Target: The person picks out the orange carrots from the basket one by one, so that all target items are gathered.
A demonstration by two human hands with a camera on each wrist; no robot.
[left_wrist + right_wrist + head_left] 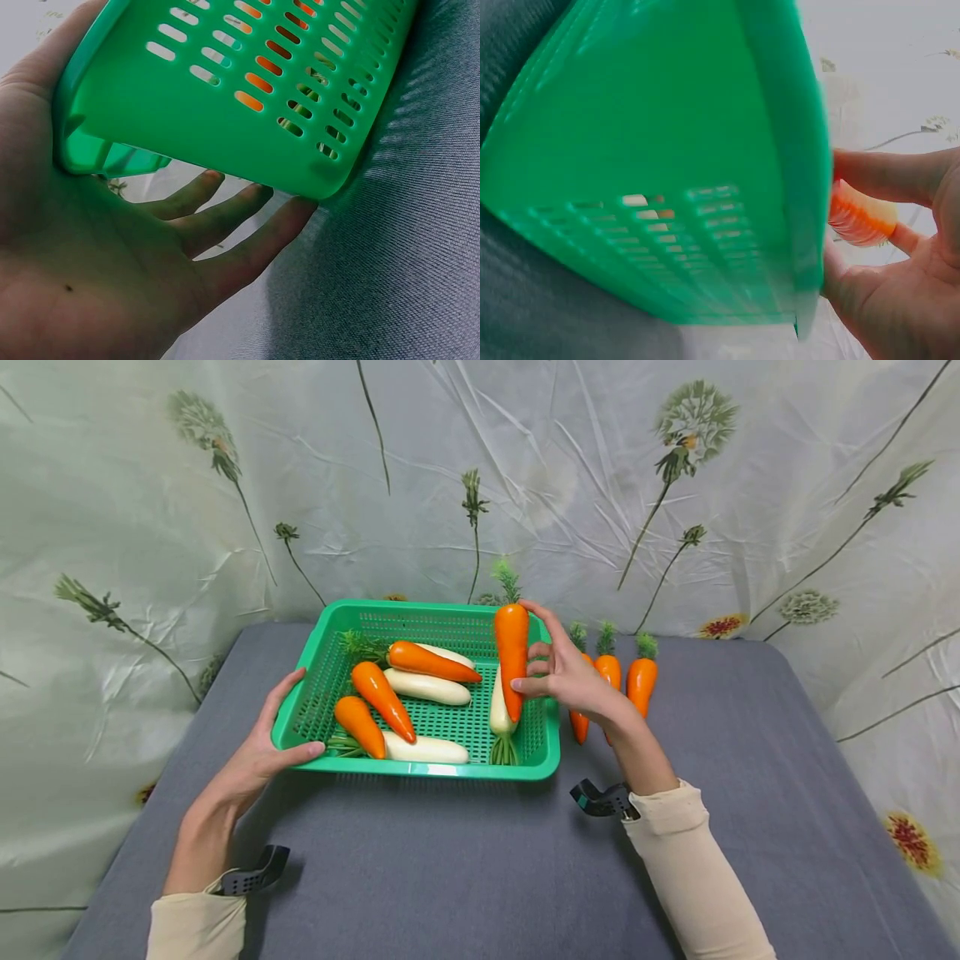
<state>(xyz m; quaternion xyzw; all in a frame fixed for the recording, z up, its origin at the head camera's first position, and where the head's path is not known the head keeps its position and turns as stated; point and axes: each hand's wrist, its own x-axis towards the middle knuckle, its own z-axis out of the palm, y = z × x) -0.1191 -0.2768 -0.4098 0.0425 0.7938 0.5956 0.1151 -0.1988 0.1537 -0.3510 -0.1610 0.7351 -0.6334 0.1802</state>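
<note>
In the head view, my right hand (pixel 564 670) holds a carrot (pixel 512 639) over the right end of a green plastic basket (pixel 551 727), leafy top away from me and tip toward me. Beneath that carrot lies a white radish (pixel 501 718), partly covered. My left hand (pixel 264 745) grips the basket's near left corner, thumb on the rim; the left wrist view has its fingers (pixel 247 255) against the outer wall. Inside are three more carrots (pixel 384 700) and several white radishes (pixel 429 687). In the right wrist view, the basket wall (pixel 667 112) hides much of the held carrot (pixel 862 214).
Three carrots (pixel 642 685) with green tops lie side by side just right of the basket, partly behind my right hand and forearm. A grey cloth (pixel 465 860) covers the table. Behind it hangs a pale curtain (pixel 420 485) with a dandelion print.
</note>
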